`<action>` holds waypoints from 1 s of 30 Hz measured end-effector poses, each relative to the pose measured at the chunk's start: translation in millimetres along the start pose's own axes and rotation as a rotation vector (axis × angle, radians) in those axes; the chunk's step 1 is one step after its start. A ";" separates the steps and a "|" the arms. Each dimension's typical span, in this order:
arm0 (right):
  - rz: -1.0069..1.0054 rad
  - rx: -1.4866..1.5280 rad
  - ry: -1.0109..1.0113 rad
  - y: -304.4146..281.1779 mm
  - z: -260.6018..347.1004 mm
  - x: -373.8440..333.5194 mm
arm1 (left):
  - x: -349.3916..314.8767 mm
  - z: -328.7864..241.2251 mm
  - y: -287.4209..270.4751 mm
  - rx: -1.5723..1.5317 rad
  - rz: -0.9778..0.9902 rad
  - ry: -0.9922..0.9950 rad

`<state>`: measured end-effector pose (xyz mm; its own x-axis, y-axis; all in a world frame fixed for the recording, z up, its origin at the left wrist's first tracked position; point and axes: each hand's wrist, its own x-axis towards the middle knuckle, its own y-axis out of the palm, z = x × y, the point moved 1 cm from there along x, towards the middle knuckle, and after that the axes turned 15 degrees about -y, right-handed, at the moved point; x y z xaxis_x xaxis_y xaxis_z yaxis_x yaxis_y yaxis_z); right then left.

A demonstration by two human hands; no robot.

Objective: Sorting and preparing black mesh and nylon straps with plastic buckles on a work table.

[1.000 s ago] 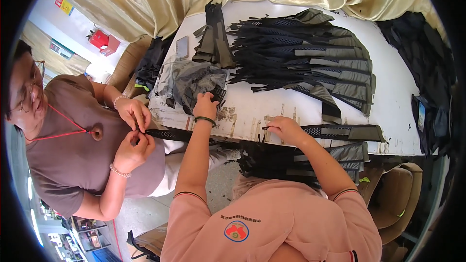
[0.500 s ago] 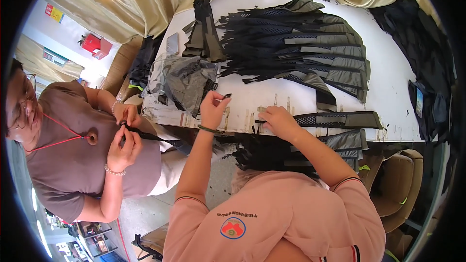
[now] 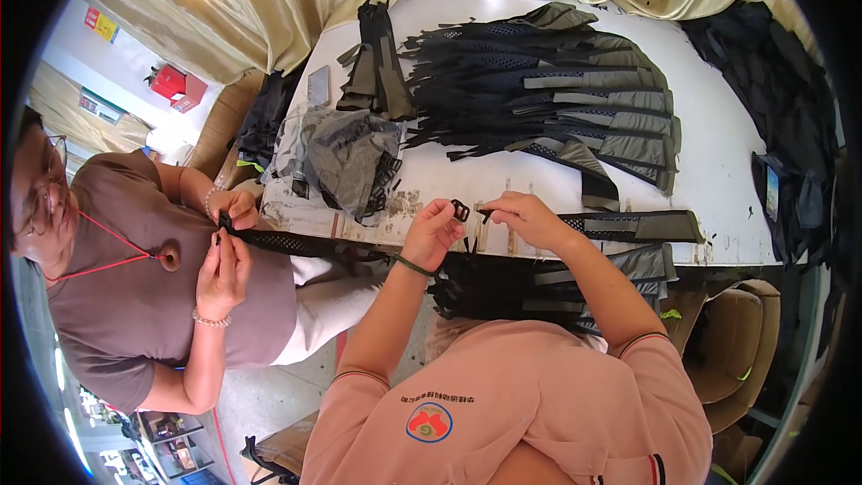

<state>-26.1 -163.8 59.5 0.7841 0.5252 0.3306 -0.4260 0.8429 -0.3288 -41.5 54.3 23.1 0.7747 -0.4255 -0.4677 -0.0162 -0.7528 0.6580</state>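
Observation:
Between the fingertips of my left hand [image 3: 435, 232] is a small black plastic buckle [image 3: 461, 211], held up over the table's front edge. Just to its right, my right hand [image 3: 523, 218] pinches the narrow black end of a shoulder strap [image 3: 642, 225]. The strap's wide grey and black mesh part lies along the front edge, passing behind my right wrist. A small gap shows between the buckle and the strap end. More grey and black straps [image 3: 628, 271] hang below the edge in front of me, partly hidden by my right arm.
A fanned pile of straps [image 3: 575, 81] covers the middle of the white table [image 3: 709, 153]. Left of it lie a clear bag of buckles [image 3: 355, 157] and a phone [image 3: 319, 83]. A co-worker [image 3: 171, 269] at the left handles another strap. Black fabric [image 3: 763, 90] lies at the right.
My left hand has come right and down with the buckle, from beside the bag to the strap end. My right hand stays on the strap end, barely moved.

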 end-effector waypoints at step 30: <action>-0.026 0.306 0.077 -33.3 40.9 -7.9 | 5.5 11.1 68.7 -0.256 0.473 -0.211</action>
<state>-36.7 -191.3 104.1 0.8234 0.5022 0.2642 -0.5119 0.8583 -0.0359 -45.3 -5.3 59.1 0.5773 -0.7969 -0.1782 -0.1559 -0.3218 0.9339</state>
